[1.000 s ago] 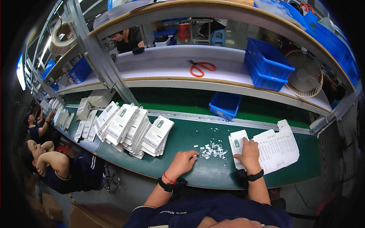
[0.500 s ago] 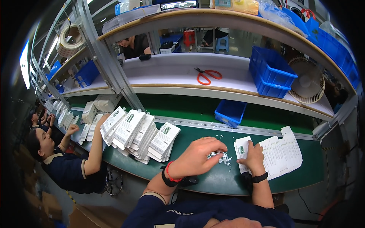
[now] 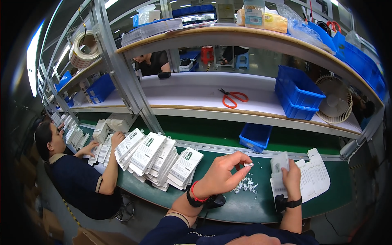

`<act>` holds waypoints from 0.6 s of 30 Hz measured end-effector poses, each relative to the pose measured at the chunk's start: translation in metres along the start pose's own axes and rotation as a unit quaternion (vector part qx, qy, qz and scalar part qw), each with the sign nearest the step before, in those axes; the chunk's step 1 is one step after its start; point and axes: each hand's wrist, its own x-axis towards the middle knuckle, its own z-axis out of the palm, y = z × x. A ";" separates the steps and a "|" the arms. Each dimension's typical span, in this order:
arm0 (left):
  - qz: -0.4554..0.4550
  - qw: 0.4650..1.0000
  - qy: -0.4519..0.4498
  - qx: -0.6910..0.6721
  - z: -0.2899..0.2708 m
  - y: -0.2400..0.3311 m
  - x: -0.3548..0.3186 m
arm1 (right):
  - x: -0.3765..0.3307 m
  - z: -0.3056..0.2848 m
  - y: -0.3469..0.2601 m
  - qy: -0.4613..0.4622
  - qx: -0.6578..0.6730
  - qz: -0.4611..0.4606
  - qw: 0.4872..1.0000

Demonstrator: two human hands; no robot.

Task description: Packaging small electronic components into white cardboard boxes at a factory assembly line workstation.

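My left hand [image 3: 227, 171] pinches a small white plastic piece [image 3: 248, 164] between thumb and forefinger, just above a loose heap of similar white plastic pieces [image 3: 246, 186] on the green tabletop. To its right, my right hand [image 3: 291, 176] is closed on a flat white package [image 3: 279, 163], tilted up off the table and blurred by motion. Beneath and beside that hand, white printed cards [image 3: 316, 176] lie overlapping. Left of my left hand stand leaning stacks of flat white packages [image 3: 148, 152] with green print.
A blue bin [image 3: 255, 136] sits at the table's back edge. On the shelf above lie orange-handled scissors [image 3: 232, 98], stacked blue bins [image 3: 298, 92] and a fan [image 3: 334, 99]. A co-worker [image 3: 75, 171] works at the left beside the stacks. A dark object [image 3: 215, 201] rests near my left wrist.
My left hand has risen from the heap with a white piece in its fingertips. My right hand has lifted the package off the cards. The whole view has shifted somewhat.
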 end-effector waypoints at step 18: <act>0.062 0.983 0.111 0.131 0.003 -0.013 0.008 | 0.037 -0.029 -0.177 -0.005 0.315 -0.257 0.914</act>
